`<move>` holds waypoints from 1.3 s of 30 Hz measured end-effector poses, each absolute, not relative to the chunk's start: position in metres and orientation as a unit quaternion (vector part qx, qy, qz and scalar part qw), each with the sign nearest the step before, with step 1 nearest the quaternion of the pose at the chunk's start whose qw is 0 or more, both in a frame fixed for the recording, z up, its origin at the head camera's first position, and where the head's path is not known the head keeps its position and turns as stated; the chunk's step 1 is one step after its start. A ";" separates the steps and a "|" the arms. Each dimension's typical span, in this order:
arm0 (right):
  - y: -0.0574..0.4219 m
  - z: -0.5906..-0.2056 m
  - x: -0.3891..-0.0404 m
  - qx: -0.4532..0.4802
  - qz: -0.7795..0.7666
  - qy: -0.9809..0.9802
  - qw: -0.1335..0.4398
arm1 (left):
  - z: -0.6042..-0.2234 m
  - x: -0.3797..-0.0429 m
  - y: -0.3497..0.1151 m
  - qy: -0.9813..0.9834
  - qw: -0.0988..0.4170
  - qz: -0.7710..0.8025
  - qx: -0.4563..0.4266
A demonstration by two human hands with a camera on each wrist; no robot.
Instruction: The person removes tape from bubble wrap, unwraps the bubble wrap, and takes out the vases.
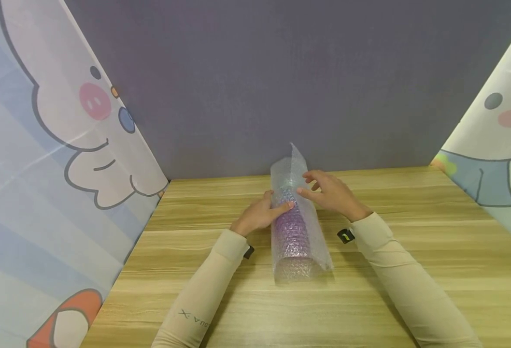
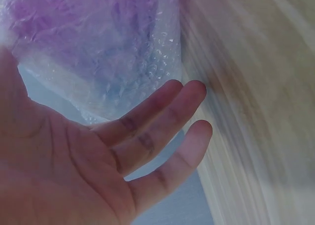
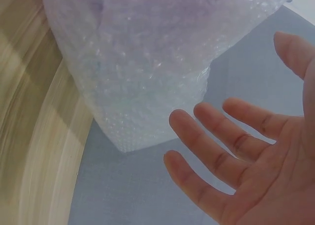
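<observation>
A purple-to-blue bottle-shaped thing lies lengthwise on the table inside a loose sleeve of clear bubble wrap; the wrap blurs its details. My left hand holds the bundle from its left side, thumb across the top and the other fingers along the side. In the left wrist view, the fingers show beside the bubble wrap. My right hand is at the wrap's raised right flap, fingers spread and loosely bent. In the right wrist view, nothing is gripped between its fingers.
The wood-grain table meets a grey back panel just beyond the wrap's far end. Cartoon-printed curtains hang at the left and right sides. Dark wrist devices sit at both sleeve cuffs.
</observation>
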State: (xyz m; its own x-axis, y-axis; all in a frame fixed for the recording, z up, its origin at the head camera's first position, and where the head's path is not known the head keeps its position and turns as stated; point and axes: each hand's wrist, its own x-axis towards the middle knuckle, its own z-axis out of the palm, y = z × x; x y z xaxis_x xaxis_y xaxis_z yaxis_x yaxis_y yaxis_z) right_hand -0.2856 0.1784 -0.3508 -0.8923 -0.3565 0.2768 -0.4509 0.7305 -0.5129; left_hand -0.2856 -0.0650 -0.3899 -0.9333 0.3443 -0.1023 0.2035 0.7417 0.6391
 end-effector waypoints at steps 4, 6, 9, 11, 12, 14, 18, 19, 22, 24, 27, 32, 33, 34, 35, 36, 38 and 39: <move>0.176 -0.350 -0.284 0.219 0.309 -0.922 0.086 | -0.391 -0.284 -0.063 0.928 0.112 0.323 0.150; 0.174 -0.350 -0.284 0.217 0.316 -0.919 0.089 | -0.391 -0.283 -0.063 0.927 0.113 0.324 0.152; 0.170 -0.348 -0.284 0.216 0.325 -0.916 0.095 | -0.392 -0.282 -0.062 0.927 0.112 0.325 0.152; 0.167 -0.347 -0.283 0.217 0.322 -0.916 0.102 | -0.393 -0.282 -0.062 0.927 0.111 0.324 0.151; 0.165 -0.347 -0.283 0.218 0.319 -0.916 0.107 | -0.394 -0.283 -0.062 0.928 0.109 0.322 0.150; 0.160 -0.345 -0.282 0.219 0.312 -0.918 0.113 | -0.395 -0.283 -0.061 0.930 0.107 0.317 0.150; 0.152 -0.343 -0.282 0.221 0.292 -0.923 0.119 | -0.396 -0.284 -0.061 0.934 0.103 0.308 0.147; 0.150 -0.342 -0.281 0.221 0.287 -0.924 0.119 | -0.396 -0.284 -0.061 0.935 0.103 0.305 0.148; 0.146 -0.341 -0.281 0.223 0.275 -0.927 0.120 | -0.396 -0.284 -0.060 0.936 0.103 0.301 0.150; 0.144 -0.341 -0.281 0.223 0.266 -0.929 0.124 | -0.395 -0.283 -0.059 0.937 0.104 0.299 0.151; 0.141 -0.340 -0.283 0.221 0.251 -0.933 0.134 | -0.393 -0.282 -0.059 0.937 0.107 0.297 0.151; 0.138 -0.341 -0.285 0.208 0.236 -0.939 0.138 | -0.392 -0.282 -0.060 0.936 0.116 0.297 0.149; 0.137 -0.342 -0.286 0.205 0.235 -0.940 0.137 | -0.392 -0.282 -0.060 0.936 0.116 0.297 0.149; 0.138 -0.342 -0.286 0.203 0.233 -0.941 0.136 | -0.392 -0.282 -0.060 0.936 0.115 0.298 0.150; 0.138 -0.343 -0.287 0.202 0.231 -0.942 0.137 | -0.392 -0.282 -0.059 0.935 0.114 0.299 0.151; 0.138 -0.343 -0.287 0.201 0.230 -0.942 0.138 | -0.392 -0.282 -0.059 0.935 0.113 0.300 0.151; 0.139 -0.345 -0.288 0.198 0.225 -0.943 0.144 | -0.393 -0.282 -0.059 0.935 0.110 0.300 0.152; 0.139 -0.346 -0.288 0.197 0.221 -0.944 0.148 | -0.393 -0.282 -0.058 0.936 0.109 0.299 0.153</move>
